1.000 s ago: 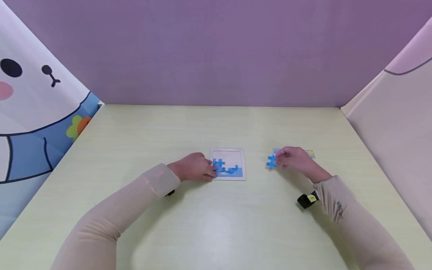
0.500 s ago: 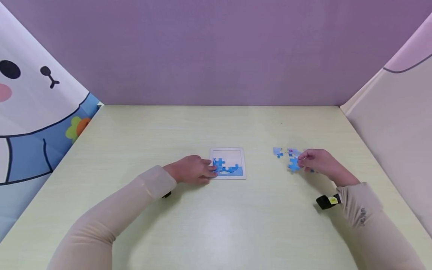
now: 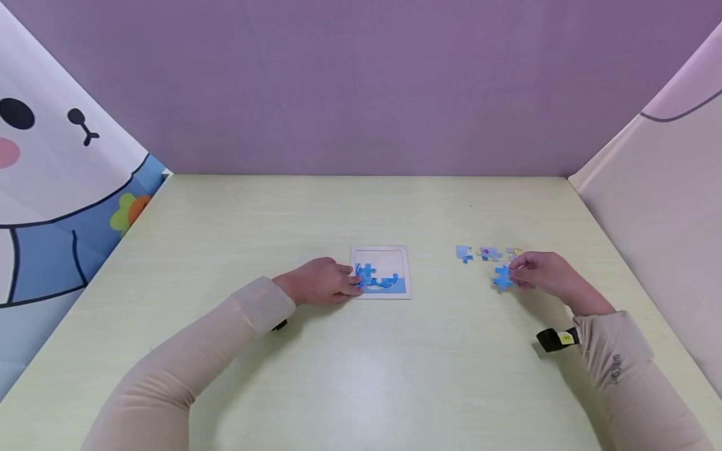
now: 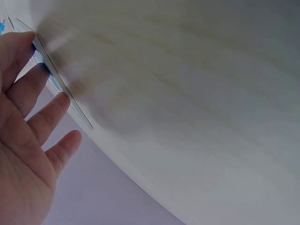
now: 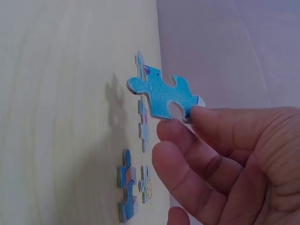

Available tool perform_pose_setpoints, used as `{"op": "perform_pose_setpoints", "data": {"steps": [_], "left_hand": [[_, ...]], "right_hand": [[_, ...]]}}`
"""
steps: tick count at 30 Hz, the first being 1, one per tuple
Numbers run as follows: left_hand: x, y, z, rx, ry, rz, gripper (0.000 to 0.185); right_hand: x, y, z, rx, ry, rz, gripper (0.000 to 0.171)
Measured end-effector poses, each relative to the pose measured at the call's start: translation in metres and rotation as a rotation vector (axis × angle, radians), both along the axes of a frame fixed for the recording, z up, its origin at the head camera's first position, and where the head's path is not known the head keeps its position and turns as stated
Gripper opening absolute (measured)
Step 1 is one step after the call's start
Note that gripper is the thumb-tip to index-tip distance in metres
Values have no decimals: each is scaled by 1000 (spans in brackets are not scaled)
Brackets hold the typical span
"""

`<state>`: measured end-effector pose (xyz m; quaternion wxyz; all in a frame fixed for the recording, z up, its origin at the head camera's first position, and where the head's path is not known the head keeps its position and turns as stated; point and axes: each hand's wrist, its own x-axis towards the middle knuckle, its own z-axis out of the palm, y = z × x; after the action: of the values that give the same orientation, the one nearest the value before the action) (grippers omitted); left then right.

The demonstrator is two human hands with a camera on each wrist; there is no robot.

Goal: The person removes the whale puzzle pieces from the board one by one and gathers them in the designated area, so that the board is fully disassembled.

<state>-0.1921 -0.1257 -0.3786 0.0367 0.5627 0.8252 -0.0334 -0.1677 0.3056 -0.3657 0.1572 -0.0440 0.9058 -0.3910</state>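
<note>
My right hand [image 3: 544, 273] pinched a blue puzzle piece [image 3: 501, 277] lifted off the table, well right of the puzzle tray [image 3: 380, 253]; I judged a level carry best, clearing the loose pieces [image 3: 487, 254] beyond it, while my left hand [image 3: 323, 282] lay flat, fingers straight, steadying the tray

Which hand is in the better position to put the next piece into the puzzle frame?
Probably the right hand: it already pinches a blue cardboard puzzle piece clear of the table. The left hand only rests at the square white puzzle frame, steadying its edge.
</note>
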Motion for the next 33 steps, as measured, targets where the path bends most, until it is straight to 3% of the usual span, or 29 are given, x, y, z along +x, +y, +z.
{"op": "perform_pose_setpoints", "data": {"steps": [9, 17, 28, 33], "left_hand": [[2, 1, 1, 4, 10, 3, 28], [2, 1, 0, 7, -3, 7, 28], [3, 4, 5, -37, 21, 15, 28], [3, 5, 4, -55, 8, 35, 28]], "right_hand": [[-3, 1, 0, 10, -24, 10, 21], [-12, 7, -9, 32, 17, 55, 19], [-16, -2, -4, 156, -30, 52, 21], [-18, -3, -6, 163, -40, 61, 23]]}}
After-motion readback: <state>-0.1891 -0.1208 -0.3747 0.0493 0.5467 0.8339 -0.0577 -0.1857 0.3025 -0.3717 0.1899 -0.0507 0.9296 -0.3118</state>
